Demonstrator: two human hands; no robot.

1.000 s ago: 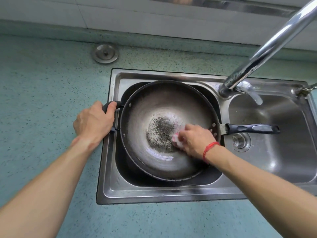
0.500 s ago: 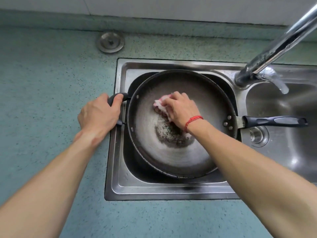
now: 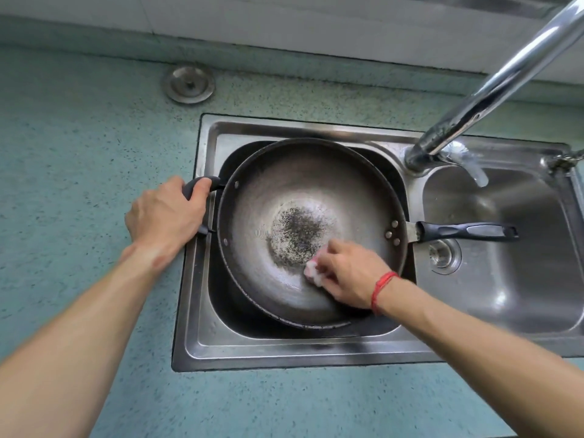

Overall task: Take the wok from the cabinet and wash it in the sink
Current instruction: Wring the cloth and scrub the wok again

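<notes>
Wok (image 3: 284,191) in the left basin of the sink (image 3: 284,346), filling most of it; long black handle (image 3: 467,231) reaching right across the divider and over the right basin; dark speckled patch (image 3: 297,235) at the bottom of the bowl, with a wet sheen around it.

Left hand (image 3: 166,216) clenched round the short black loop handle (image 3: 199,184) on the wok's left rim; fingers wrapped over it, thumb laid along its top; wrist above the sink's left lip and the edge of the counter (image 3: 79,153).

Right hand (image 3: 347,273) inside the bowl, low on the near-right wall, just beside the speckled patch; fingers curled downward, grasping a small pink-and-white scrubbing pad (image 3: 313,271); pad pressed against the metal and mostly hidden under the fingertips, its exact kind hard to tell; red string bracelet (image 3: 380,287) round the right wrist.

Chrome faucet (image 3: 493,90) rising from behind the divider and slanting up to the top right; drain (image 3: 442,256) in the floor of the right basin, just below the long handle; round metal cap (image 3: 189,84) set in the blue-green speckled counter behind the sink, off to the left.
</notes>
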